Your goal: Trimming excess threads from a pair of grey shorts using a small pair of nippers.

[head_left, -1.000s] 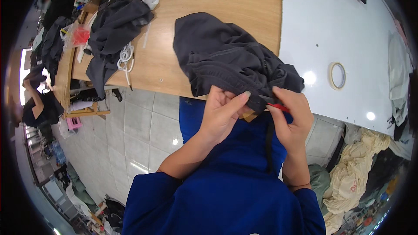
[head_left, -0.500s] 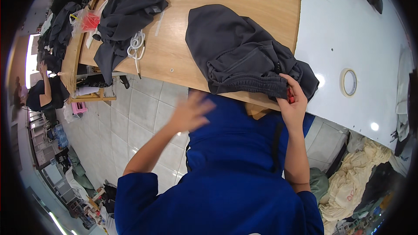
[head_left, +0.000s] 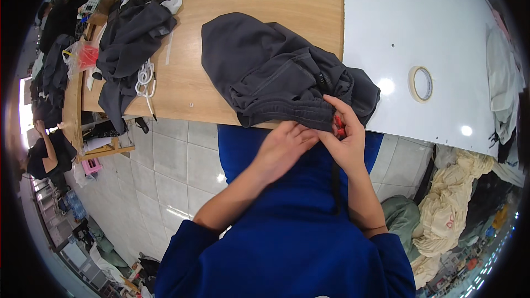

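Garment [head_left: 259,58] laid bunched at table's [head_left: 309,0] near edge, waistband [head_left: 287,111] turned near, presumably for reach by both hands. Left hand [head_left: 284,149] slanted in from near left, fingers bent at waistband; whether clamped, cannot be told. Red item [head_left: 340,131] held in right hand [head_left: 349,142], closed round it, pointed far.

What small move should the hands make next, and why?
Probably steady the dark gathered waistband with a light left hand pinch: that hand is at the band's near edge, while the right hand grips the band's end and has a small red object tucked in its grasp.
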The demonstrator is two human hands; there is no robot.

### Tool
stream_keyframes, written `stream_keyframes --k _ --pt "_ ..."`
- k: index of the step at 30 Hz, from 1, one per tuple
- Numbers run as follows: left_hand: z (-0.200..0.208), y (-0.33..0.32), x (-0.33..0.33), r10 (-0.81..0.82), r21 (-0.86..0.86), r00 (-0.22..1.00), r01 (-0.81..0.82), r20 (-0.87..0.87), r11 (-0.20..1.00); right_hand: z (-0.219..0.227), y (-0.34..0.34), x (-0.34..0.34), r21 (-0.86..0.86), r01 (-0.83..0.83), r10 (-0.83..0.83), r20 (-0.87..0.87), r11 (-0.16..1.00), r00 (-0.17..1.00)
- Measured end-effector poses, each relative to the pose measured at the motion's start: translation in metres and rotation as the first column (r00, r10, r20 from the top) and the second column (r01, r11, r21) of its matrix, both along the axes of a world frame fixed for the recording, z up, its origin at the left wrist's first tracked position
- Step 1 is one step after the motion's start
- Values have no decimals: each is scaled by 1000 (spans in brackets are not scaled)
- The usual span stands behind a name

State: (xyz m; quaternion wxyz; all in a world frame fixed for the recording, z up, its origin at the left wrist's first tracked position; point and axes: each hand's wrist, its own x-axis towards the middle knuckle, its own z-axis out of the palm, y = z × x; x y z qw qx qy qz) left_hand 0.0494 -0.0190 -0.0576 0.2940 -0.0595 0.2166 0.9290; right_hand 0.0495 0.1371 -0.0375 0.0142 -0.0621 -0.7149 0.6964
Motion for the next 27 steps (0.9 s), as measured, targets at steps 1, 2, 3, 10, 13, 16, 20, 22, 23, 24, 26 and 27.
stream_keyframes --k 1,2,3,10,13,16,20,22,23,24,26,27 --pt "-1 13 -5 -5 4 1000 5 -3 1000 6 1 0 31 -10 10 7 999 1000" --pt "2 23 -11 14 55 994 -20 105 998 14 3 1 -12 26 -26 -3 1000 1000" --pt "6 29 -16 28 102 977 -51 212 994 12 12 6 77 23 -24 11 997 1000" --pt "28 30 -21 69 -190 994 -53 83 980 13 8 -2 412 244 -80 -377 878 923" --pt "32 24 -26 115 -278 992 -95 56 956 19 4 -3 507 301 -20 -487 808 873" --pt "33 16 -29 65 -297 998 -54 25 953 26 9 5 367 -51 251 -522 929 815" --pt "36 14 -29 48 -303 998 -32 47 952 35 17 6 348 92 104 -504 933 857" --pt "42 14 -29 30 -335 997 -6 66 942 42 22 -1 478 102 126 -422 873 898" --pt "43 12 -29 27 -333 997 -3 66 943 43 23 -8 549 91 174 -410 831 895" --pt "43 9 -28 -21 -346 998 43 66 937 41 25 -11 551 93 172 -410 830 896" --pt "44 7 -28 -68 -362 996 87 65 928 36 28 -14 651 94 292 -459 754 839" --pt "46 7 -28 -87 -368 993 110 78 923 35 26 -14 649 94 292 -460 755 838"
